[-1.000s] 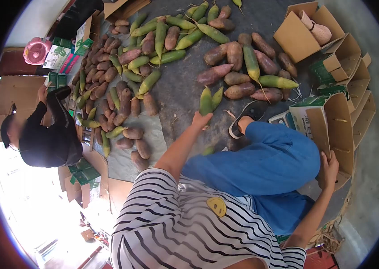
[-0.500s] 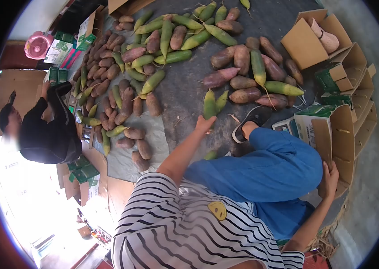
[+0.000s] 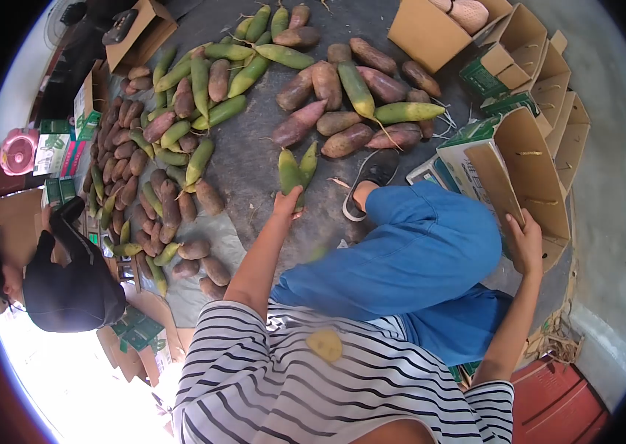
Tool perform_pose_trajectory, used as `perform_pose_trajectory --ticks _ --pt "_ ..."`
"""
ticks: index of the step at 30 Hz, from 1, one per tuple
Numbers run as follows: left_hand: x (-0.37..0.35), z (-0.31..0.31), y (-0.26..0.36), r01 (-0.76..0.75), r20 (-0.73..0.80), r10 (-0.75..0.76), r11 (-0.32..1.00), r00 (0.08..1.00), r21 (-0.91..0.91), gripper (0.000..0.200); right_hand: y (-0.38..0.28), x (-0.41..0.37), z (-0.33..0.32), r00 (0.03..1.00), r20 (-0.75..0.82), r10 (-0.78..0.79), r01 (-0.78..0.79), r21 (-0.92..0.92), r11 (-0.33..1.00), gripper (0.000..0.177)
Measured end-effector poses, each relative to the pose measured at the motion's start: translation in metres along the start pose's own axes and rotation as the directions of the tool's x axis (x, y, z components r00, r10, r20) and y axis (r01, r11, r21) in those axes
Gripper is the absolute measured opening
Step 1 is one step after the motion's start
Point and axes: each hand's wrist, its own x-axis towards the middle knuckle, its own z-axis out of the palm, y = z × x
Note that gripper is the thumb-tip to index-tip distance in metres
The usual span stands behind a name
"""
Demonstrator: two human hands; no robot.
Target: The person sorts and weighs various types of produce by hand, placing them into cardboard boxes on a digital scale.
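Left hand (image 3: 287,201): I read the fingers as closed round the base of a green shoot (image 3: 288,170), which points away over the dark floor (image 3: 253,159), near the wearer's sandal (image 3: 373,172). A second green shoot (image 3: 308,161) lies just beside it. Right hand (image 3: 526,240): clamped on the flap of an open cardboard box (image 3: 535,159) by the knee. Brown shoots (image 3: 346,139) heaped beyond. A person in black (image 3: 68,292) crouches far left.

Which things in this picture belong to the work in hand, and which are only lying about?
In hand: left hand gripping two green shoots; right hand holding open carton.
Lying about: purple and green shoot pile; spare cartons; pink fan; person in black.
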Motion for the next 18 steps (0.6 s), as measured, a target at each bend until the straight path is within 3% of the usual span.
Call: perform_pose_trajectory --ticks 6,9,18 --pt "-0.020 0.009 0.013 0.004 -0.021 -0.004 1.000 1.000 0.028 0.041 0.002 0.000 -0.001 1.000 0.001 -0.010 0.010 -0.031 0.999 0.027" --pt "-0.023 0.009 0.006 0.004 0.078 -0.006 1.000 0.997 0.029 0.042 0.001 0.000 -0.001 1.000 0.007 -0.003 0.003 -0.022 1.000 0.026" --pt "-0.036 0.012 0.005 0.012 0.105 -0.012 1.000 0.994 -0.001 0.044 -0.002 -0.001 -0.003 1.000 0.013 -0.013 0.013 -0.025 1.000 0.026"
